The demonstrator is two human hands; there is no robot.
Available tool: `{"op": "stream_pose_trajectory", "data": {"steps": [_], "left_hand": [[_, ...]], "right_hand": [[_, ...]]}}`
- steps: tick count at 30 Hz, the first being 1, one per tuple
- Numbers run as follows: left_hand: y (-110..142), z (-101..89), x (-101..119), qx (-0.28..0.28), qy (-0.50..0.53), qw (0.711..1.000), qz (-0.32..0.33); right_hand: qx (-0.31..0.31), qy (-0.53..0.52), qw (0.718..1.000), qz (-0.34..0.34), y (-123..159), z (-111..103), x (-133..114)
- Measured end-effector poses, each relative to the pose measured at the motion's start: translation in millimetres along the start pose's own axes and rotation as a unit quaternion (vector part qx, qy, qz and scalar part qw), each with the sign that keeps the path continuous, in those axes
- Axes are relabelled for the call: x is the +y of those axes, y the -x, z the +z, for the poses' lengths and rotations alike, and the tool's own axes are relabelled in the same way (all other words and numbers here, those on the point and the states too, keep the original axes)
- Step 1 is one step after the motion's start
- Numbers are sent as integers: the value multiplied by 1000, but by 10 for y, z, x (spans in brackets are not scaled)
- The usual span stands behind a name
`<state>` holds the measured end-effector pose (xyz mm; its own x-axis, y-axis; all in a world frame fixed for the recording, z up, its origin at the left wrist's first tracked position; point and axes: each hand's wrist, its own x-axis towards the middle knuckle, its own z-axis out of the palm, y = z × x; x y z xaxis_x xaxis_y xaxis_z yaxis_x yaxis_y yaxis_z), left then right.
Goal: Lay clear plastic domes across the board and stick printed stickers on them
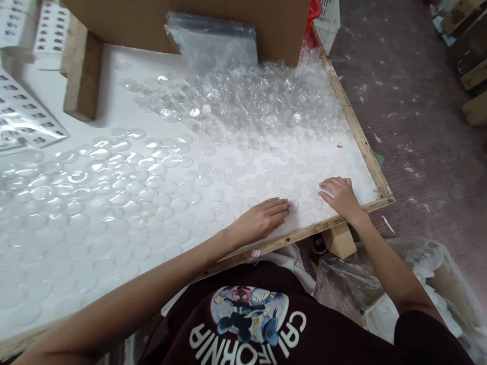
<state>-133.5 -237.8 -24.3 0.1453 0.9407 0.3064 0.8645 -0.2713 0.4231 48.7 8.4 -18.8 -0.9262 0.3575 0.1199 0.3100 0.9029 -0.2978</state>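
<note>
Clear round plastic domes (125, 187) cover a white table top (114, 86) in flat rows, and a loose heap of them (251, 96) lies at the far side. My left hand (262, 217) rests palm down near the front edge, fingers stretched flat over the domes. A little to its right, my right hand (340, 195) also lies on the domes, its fingers spread and slightly bent. Neither hand holds anything.
A wooden rim (355, 126) frames the table. A cardboard box (190, 23) and a clear plastic bag (213, 38) stand at the back, a wooden block (81, 76) and printed sheets (23, 116) at the left. A plastic-wrapped bundle (380, 284) lies on the floor at right.
</note>
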Motion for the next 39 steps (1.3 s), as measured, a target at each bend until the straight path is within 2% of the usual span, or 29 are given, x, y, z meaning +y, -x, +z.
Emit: {"op": "stream_pose_trajectory", "data": {"steps": [4, 9, 16, 19, 23, 26, 29, 34, 39], "left_hand": [[-52, 71, -11, -1, -2, 1000, 1], [-87, 84, -9, 3, -2, 1000, 6], [-85, 135, -32, 18, -14, 1000, -9], [-79, 107, -32, 19, -10, 1000, -7], [-24, 19, -12, 23, 1, 999, -35], [64, -46, -2, 40, -2, 997, -73], [167, -92, 15, 61, -10, 993, -99], [266, -144, 68, 79, -2, 989, -125], [253, -141, 109, 84, 8, 987, -134]], "right_hand": [[3, -22, 1000, 19, 8, -3, 4], [5, -89, 992, 84, 9, -27, 36], [61, -47, 993, 84, 50, -48, -12], [39, -58, 996, 60, 82, -59, -123], [0, -71, 997, 15, 90, -39, -407], [-27, -67, 997, -28, 50, 38, -658], [-41, -42, 998, -37, -4, 151, -843], [-26, -18, 999, -10, -53, 311, -945], [-8, -64, 998, 13, -57, 347, -919]]}}
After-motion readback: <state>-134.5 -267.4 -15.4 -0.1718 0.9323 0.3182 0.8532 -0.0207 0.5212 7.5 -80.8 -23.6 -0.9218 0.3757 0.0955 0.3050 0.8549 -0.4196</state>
